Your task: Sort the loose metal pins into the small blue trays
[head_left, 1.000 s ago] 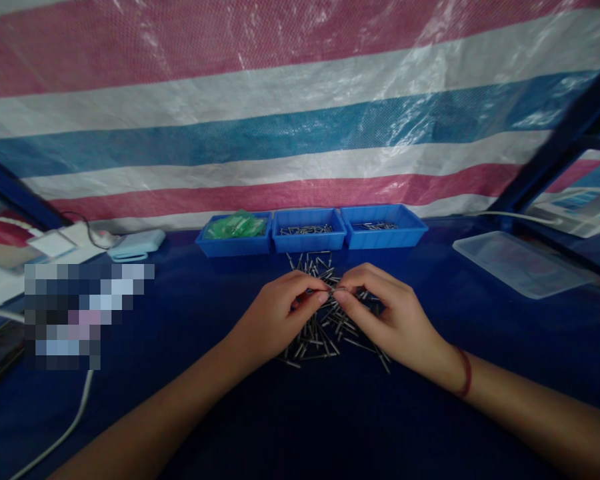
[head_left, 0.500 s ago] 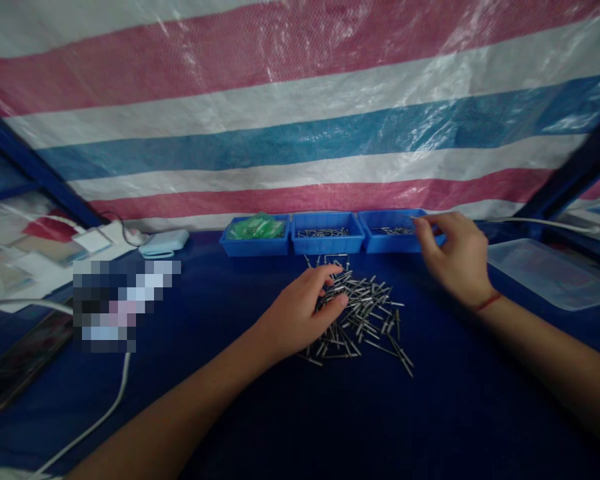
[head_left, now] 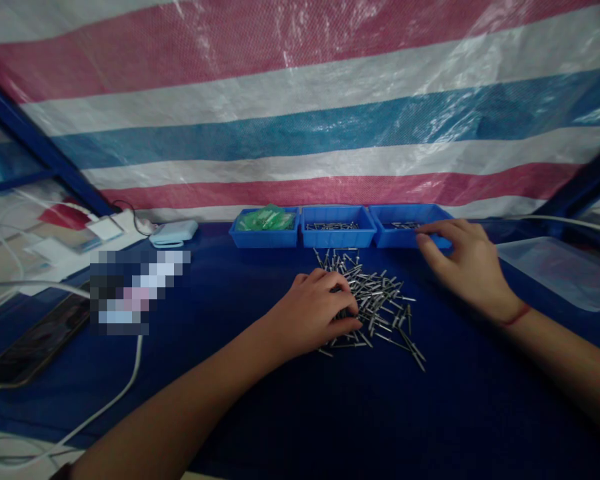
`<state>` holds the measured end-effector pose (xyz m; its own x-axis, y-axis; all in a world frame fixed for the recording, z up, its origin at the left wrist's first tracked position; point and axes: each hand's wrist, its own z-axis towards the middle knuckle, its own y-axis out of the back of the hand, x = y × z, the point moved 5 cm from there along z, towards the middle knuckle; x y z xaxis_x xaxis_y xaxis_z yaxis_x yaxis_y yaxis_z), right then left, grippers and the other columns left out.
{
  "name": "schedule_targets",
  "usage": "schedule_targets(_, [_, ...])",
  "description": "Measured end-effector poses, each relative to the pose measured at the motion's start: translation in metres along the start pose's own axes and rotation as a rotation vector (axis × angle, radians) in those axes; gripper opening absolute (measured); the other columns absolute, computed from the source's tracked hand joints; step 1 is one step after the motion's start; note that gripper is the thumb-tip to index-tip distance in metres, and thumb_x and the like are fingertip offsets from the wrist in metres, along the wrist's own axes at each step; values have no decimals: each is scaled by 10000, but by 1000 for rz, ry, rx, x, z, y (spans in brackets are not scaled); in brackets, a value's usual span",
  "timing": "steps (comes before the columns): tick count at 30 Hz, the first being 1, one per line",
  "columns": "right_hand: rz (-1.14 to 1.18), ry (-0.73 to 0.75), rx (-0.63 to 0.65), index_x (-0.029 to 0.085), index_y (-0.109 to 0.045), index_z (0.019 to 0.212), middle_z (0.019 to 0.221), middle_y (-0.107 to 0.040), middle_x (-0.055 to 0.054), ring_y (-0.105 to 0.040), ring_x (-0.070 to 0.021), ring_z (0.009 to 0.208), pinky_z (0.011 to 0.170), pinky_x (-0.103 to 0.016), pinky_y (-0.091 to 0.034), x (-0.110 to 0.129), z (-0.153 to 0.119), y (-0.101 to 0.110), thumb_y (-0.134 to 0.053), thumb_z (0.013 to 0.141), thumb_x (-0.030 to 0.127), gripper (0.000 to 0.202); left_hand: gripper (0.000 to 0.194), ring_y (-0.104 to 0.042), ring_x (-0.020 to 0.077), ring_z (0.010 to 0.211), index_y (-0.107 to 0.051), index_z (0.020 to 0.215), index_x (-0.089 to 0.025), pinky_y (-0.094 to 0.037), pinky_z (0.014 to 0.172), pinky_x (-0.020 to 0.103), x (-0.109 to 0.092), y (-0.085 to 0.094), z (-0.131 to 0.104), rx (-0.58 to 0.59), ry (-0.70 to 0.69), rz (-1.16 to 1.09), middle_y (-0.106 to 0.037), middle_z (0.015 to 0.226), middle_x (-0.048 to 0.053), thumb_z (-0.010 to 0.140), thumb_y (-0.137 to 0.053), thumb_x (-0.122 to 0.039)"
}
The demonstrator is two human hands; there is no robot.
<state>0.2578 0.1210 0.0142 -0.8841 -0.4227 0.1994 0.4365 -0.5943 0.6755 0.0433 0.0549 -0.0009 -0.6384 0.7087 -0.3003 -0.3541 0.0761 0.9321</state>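
Observation:
A loose pile of silvery blind rivets [head_left: 380, 293] lies on the dark blue table. My left hand [head_left: 320, 308] rests on the pile's left side, fingers curled and thumb drawn in against some rivets; how many it grips is hidden. Over the front of the right blue bin [head_left: 387, 235], my right hand [head_left: 463, 263] has its thumb and forefinger slightly apart, with nothing seen between them. A few rivets lie inside that bin. More rivets lie in the middle blue bin [head_left: 338, 238].
The left blue bin [head_left: 265, 241] holds green plastic bags [head_left: 267, 218]. A clear plastic lid [head_left: 560, 273] lies at right. On the left are a phone [head_left: 35, 340], white cables [head_left: 135, 373], a power strip [head_left: 113, 230] and a light blue box [head_left: 174, 233]. A striped tarp [head_left: 300, 140] hangs behind.
My left fingers have curled down onto the rivets. My right thumb and forefinger have parted at the right bin, and the small thing at their tips no longer shows. The view has shifted slightly.

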Motion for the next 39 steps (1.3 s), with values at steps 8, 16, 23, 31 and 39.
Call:
schedule_targets(8, [183,71,81,199,-623,879,903,-658,-79,-587,-270,889,822,-464,-440,32,-11,-3,-493,837,291,164,258,-487,237,987,-641,854,-203,-378,809,394,-6,2,1,3,-6,28,-569,1046,38,823,-569,-449])
schedule_targets(16, [271,61,121,204,-622,886,908,-645,-76,-585,-260,894,819,-454,-439,41,-16,-6,-504,833,298,159,190,-474,246,1018,-630,859,-207,-384,805,389,-7,0,1,39,0,34,-564,1059,32,815,-603,-389])
schedule_targets(23, [308,53,155,204,-626,901,932,-634,-75,-578,-255,924,838,-448,-433,44,-18,-8,-519,833,284,150,144,-476,238,1021,-622,849,-191,-372,809,380,-13,1,4,41,-28,110,-577,1078,33,861,-556,-318])
schedule_targets(31, [349,112,184,192,-623,890,924,-619,-73,-569,-229,922,831,-421,-448,57,-22,-6,-520,839,240,124,180,-483,229,1004,-629,882,-200,-377,821,381,-11,1,3,33,-53,99,-571,1067,30,834,-587,-369])
schedule_targets(39, [361,103,196,186,-627,867,930,-607,-70,-572,-213,911,823,-395,-455,60,-23,-7,-514,843,233,125,122,-480,220,1019,-632,925,-212,-376,824,371,-12,0,3,48,-50,121,-573,1078,22,856,-570,-291])
